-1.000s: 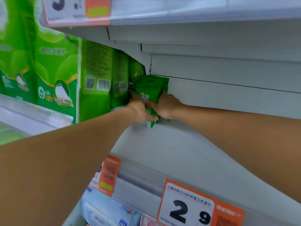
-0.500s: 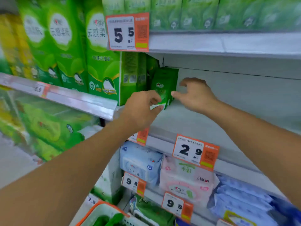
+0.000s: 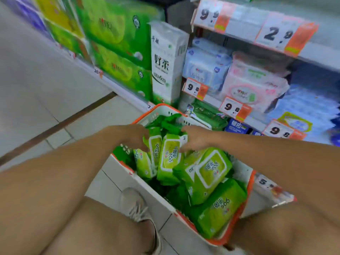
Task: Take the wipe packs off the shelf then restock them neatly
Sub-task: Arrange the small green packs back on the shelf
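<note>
Both bare forearms reach forward and down, converging toward middle of view. Left hand (image 3: 128, 135) back side up, wrist almost straight, fingers (image 3: 144, 144) curled downward at tips. Right hand (image 3: 196, 138) also back side up, fingers bent down and pointing left toward other hand. Two hands near each other, not touching. If fingers grip something, cannot tell, picture blurred. Both knees bent, visible below arms
</note>
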`<state>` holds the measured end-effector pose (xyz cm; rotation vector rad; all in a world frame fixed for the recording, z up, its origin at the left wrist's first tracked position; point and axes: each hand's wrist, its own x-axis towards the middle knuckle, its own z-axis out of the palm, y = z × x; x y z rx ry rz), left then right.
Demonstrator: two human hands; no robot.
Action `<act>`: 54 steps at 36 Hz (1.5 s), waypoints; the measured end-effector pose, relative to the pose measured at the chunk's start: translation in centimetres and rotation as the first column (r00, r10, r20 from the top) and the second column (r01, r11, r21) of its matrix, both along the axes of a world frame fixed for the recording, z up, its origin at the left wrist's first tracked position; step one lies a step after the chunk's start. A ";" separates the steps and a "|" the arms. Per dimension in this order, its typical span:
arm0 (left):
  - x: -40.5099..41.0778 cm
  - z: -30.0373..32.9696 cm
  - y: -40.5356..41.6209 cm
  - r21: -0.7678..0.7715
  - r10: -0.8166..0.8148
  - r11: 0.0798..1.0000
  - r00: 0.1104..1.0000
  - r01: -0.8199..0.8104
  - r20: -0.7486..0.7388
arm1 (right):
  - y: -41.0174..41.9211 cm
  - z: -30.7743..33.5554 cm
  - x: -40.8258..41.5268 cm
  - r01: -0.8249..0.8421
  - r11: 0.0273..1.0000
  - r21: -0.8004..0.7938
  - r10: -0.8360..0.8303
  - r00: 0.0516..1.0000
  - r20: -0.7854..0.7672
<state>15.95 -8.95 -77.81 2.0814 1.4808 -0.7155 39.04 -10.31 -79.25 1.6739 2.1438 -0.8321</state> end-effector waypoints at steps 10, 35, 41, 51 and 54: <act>5.6 -1.6 -0.4 -0.360 0.227 0.923 0.947 -0.134 0.229 | 3.7 -0.3 4.1 0.072 0.930 -0.361 -0.054 0.997 0.058; 10.6 13.3 -4.1 -0.742 0.641 0.622 -0.383 -0.249 0.665 | 0.9 15.0 8.8 0.595 0.744 -0.304 -0.348 -0.044 -0.937; 14.9 16.2 -6.6 -0.809 0.635 0.588 -0.624 0.008 0.456 | -5.1 19.0 9.4 0.530 0.659 -0.534 -0.396 -0.360 -0.845; 18.8 16.2 -7.2 -0.658 0.556 0.725 -0.392 -0.202 0.733 | -8.3 20.3 10.7 0.492 0.679 -0.545 -0.330 -0.460 -0.825; 18.5 17.0 -7.1 -0.616 0.537 0.775 -0.366 -0.143 0.760 | -9.3 20.5 12.5 0.504 0.671 -0.544 -0.329 -0.455 -0.828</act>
